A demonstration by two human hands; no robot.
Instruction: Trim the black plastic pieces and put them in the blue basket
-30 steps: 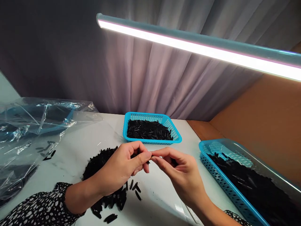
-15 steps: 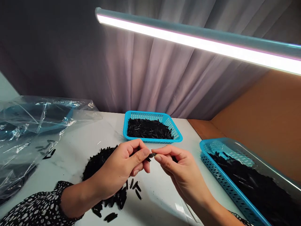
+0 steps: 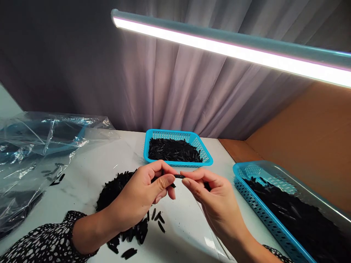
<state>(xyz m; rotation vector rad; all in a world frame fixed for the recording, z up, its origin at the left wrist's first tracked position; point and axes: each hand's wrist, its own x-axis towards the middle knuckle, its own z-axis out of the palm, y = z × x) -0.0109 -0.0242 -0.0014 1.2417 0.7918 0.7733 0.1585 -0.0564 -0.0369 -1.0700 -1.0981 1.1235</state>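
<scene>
My left hand (image 3: 149, 190) and my right hand (image 3: 214, 188) meet in mid-view over the white table. A slender black piece (image 3: 179, 176) spans the small gap between them, each end pinched by thumb and forefinger. More black bits show under the curled fingers of my left hand, and something dark sits inside my right palm, partly hidden. Behind my left wrist lies a heap of similar black pieces (image 3: 116, 186), with several strays (image 3: 161, 226) to its right.
A blue basket (image 3: 178, 164) of black pieces stands behind my hands. At right is a larger blue basket (image 3: 256, 212), also filled with dark pieces. Clear plastic sheeting (image 3: 52, 135) covers the left side. A bright tube lamp (image 3: 225, 47) hangs above, before a grey curtain (image 3: 170, 87).
My right hand has shifted slightly to the right, and the gap between the fingertips is a little wider. More of the black piece shows between them. My left hand has barely moved.
</scene>
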